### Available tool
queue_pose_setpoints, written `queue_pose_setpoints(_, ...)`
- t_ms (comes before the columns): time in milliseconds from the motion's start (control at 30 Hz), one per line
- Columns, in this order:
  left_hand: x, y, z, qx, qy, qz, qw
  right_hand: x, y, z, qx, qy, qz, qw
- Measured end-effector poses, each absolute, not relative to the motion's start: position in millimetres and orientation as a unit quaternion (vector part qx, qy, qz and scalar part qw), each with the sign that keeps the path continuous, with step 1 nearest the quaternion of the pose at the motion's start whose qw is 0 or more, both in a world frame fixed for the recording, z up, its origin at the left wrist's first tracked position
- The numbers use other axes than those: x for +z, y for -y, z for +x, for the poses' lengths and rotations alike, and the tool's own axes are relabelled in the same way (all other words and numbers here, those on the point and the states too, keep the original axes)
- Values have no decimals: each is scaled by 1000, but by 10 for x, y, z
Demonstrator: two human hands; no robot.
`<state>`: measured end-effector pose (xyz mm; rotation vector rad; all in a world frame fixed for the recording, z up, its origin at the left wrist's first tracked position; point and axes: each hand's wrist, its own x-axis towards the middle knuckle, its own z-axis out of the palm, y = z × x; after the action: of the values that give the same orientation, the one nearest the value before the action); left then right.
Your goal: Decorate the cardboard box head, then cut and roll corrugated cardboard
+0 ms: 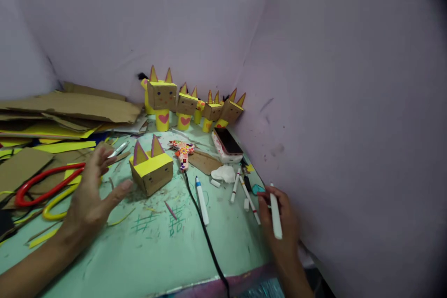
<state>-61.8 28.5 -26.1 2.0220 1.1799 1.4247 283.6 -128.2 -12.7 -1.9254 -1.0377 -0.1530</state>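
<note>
My left hand (92,191) is open with its fingers spread, above the left side of the green table, just left of a small cardboard box head (152,179). That box has a yellow top, two pointed ears and drawn dots on its side. At the right edge of the table my right hand (281,216) is closed around a white marker (275,212). A white marker with a blue tip (201,200) lies in the middle, beside a black cable. The cable runs to a patterned glue gun (183,152) behind the box head.
Several finished cardboard figures (162,98) stand along the back wall. Red and yellow scissors (45,186) and cardboard sheets (80,107) cover the left. A phone (227,141), crumpled white tissue (224,174) and thin markers (235,186) lie at the right, beside the wall.
</note>
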Motion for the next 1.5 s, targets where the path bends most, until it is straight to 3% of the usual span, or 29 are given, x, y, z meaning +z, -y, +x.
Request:
queue_pose_setpoints(100, -113, -126, -607, 558, -402, 699, 197, -2, 1077, 2788, -22, 513, -759, 401)
queue_pose_setpoints(267, -40, 111, -478, 520, -279, 806, 41, 33, 575, 2462, -28, 651, -732, 200)
queue_pose_setpoints(433, -47, 172, -338, 504, -217, 826, 129, -116, 506, 2424, -52, 683, -706, 180)
queue_pose_setpoints(500, -63, 192, -259, 487, -236, 815, 208, -146, 559, 2432, -58, 693, -688, 207)
queue_pose_setpoints(667, -220, 247, 21, 370, -388, 649, 539, -68, 658, 2226, -22, 768, -492, 410)
queue_pose_setpoints(767, -240, 282, 180, 326, -374, 569, 655, -32, 674, 2019, 20, 796, -416, 439)
queue_pose_setpoints(1033, -102, 324, 255, 344, -382, 518, 684, -166, 665, 1914, 127, 772, -382, 492)
queue_pose_setpoints(1233, -71, 214, 193, 380, -377, 414, 736, -126, 694, 2054, 415, 524, -427, 609)
queue_pose_setpoints(1367, -77, 208, 209, 374, -376, 402, 746, -135, 668, 2021, 514, 428, -430, 607)
queue_pose_setpoints(1500, -93, 228, 215, 377, -368, 405, 747, -196, 649, 2018, 504, 479, -443, 565)
